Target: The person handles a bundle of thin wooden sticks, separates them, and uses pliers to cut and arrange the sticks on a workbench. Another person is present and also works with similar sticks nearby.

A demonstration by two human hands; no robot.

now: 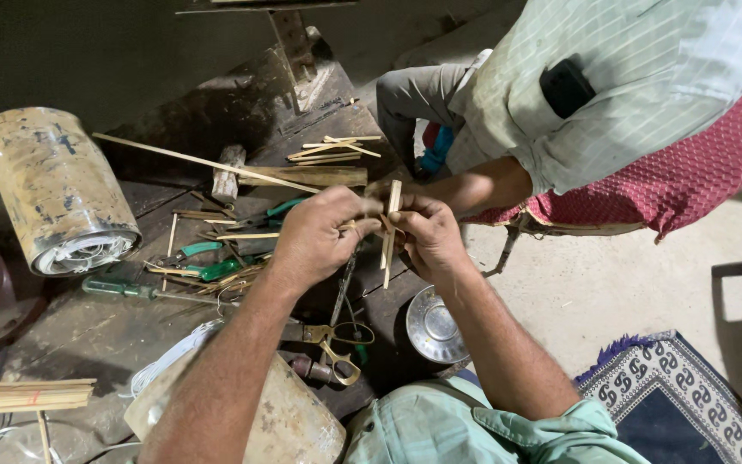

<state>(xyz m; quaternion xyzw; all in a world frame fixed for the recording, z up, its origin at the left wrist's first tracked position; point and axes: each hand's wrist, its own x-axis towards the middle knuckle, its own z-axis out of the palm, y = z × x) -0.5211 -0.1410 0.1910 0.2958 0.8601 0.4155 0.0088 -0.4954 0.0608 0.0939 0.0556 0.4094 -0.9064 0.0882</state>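
I have both hands up over the dark wooden workboard (105,326), working a small bundle of thin bamboo strips (391,225) between them. My left hand (318,236) is curled tight, its fingers (355,206) pinched on the lower part of the strips, and my right hand (427,234) closes on them from the other side, thumb on top, so the strips stand nearly upright in the narrow gap between the two. I judge I hold them this way to keep the loose ends lined up; one grip alone would let them splay. The upper ends poke out above my knuckles and the lower ends hang just under my right palm, so the bundle passes through both grips rather than lying in either. Another person's forearm (474,185) reaches in from across the board and meets the strips at their far side (whether that hand grips them I cannot tell, mine cover it). Below my left wrist lie yellow-handled scissors (337,339), beside them a round metal lid (435,326). Further left are green-handled pliers (203,251), a wooden mallet (289,176), more loose strips, and a battered metal drum (57,189) on its side.
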